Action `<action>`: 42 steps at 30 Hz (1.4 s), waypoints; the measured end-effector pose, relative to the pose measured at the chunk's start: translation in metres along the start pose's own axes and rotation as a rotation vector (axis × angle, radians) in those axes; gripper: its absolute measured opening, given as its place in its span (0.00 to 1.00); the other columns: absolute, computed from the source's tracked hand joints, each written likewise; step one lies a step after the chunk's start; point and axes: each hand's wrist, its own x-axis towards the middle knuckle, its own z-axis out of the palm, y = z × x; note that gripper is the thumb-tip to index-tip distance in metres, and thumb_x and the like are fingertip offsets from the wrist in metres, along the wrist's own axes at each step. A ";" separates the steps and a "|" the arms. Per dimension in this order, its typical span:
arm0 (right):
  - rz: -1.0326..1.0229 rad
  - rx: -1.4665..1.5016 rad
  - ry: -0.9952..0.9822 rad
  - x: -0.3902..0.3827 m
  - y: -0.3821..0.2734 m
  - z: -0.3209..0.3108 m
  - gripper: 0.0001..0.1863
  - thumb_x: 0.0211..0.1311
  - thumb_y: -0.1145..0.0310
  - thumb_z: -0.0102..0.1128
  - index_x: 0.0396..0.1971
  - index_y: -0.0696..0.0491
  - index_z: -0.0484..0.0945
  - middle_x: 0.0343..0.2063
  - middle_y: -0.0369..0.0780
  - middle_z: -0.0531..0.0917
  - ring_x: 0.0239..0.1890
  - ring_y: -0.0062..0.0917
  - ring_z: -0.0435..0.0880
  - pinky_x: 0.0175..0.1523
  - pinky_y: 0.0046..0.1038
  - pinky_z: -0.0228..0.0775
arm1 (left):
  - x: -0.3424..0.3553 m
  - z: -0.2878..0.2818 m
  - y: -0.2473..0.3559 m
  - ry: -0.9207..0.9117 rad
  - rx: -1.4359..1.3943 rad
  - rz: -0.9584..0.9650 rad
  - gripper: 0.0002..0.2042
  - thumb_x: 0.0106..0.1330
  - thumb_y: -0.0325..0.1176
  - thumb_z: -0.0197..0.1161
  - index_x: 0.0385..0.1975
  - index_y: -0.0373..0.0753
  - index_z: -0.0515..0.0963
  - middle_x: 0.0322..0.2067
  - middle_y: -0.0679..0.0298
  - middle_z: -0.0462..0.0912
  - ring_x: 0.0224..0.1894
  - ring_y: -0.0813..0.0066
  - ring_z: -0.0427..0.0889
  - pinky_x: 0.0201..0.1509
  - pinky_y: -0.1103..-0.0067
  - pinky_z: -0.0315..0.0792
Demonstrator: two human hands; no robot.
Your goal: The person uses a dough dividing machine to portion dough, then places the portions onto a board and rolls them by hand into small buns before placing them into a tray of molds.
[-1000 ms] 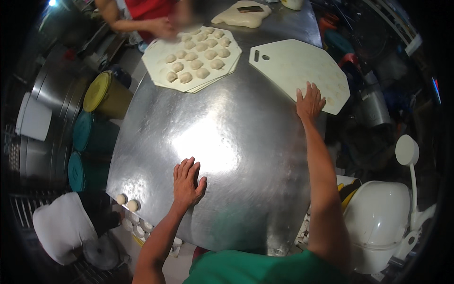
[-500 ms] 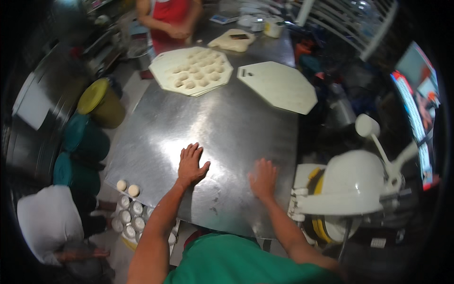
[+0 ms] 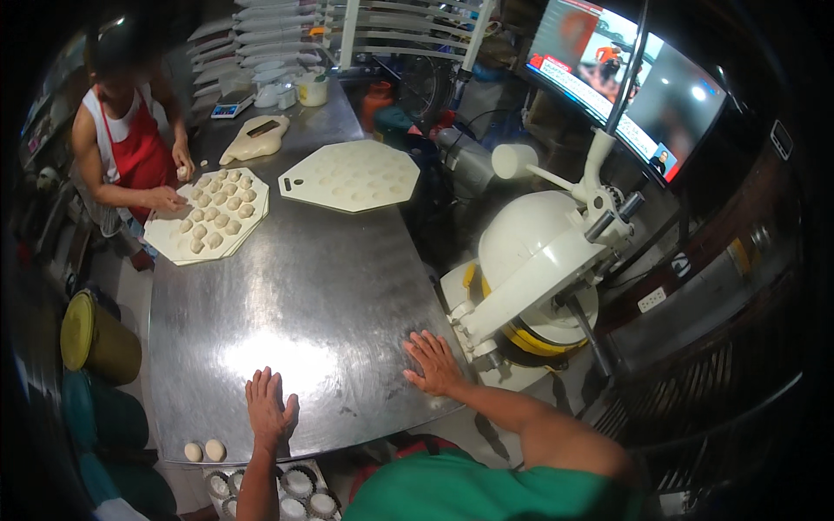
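My left hand [image 3: 270, 410] rests near the front edge of a steel table [image 3: 261, 300], palm down with fingers apart. My right hand [image 3: 434, 365] is spread at the table's right edge, beside a white machine. Neither hand holds anything. Just left of my left forearm, two dough balls [image 3: 204, 451] sit at the table corner. Below that edge, partly behind my forearm, is a tray of fluted metal cups [image 3: 298, 480]. Farther up the table lies an octagonal white board [image 3: 165, 240] bearing several dough balls. Right of it is another octagonal board [image 3: 347, 201] with round dents.
A co-worker in a red apron [image 3: 149, 165] stands at the far left, hands by the dough-ball board. The white domed machine [image 3: 539, 234] with a lever adjoins the right edge. A dough slab [image 3: 239, 143] lies at the back. Lidded bins [image 3: 104, 347] line the left floor.
My view has swung right, bringing the screen and machine further in. My right hand has shifted toward the table's right edge. The co-worker's hands, formerly together, are now apart near the board.
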 end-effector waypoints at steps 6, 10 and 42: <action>0.024 -0.007 -0.035 0.001 0.000 0.000 0.38 0.72 0.42 0.49 0.75 0.45 0.60 0.76 0.43 0.56 0.79 0.41 0.47 0.80 0.51 0.35 | -0.004 0.006 -0.007 0.050 -0.001 0.014 0.29 0.61 0.41 0.65 0.61 0.33 0.72 0.67 0.47 0.68 0.73 0.47 0.60 0.79 0.52 0.48; 0.031 -0.021 -0.060 0.000 0.002 0.000 0.38 0.72 0.42 0.49 0.75 0.46 0.58 0.77 0.43 0.55 0.80 0.41 0.46 0.80 0.50 0.34 | -0.001 -0.005 0.008 0.031 0.009 -0.022 0.29 0.62 0.40 0.64 0.61 0.32 0.72 0.67 0.46 0.68 0.74 0.47 0.60 0.79 0.53 0.47; 0.042 -0.013 -0.020 0.001 0.000 0.004 0.39 0.71 0.41 0.49 0.75 0.45 0.59 0.76 0.43 0.57 0.79 0.41 0.48 0.80 0.50 0.35 | -0.005 0.002 0.006 0.092 0.009 -0.017 0.27 0.61 0.38 0.64 0.59 0.33 0.74 0.66 0.47 0.70 0.72 0.46 0.63 0.77 0.54 0.52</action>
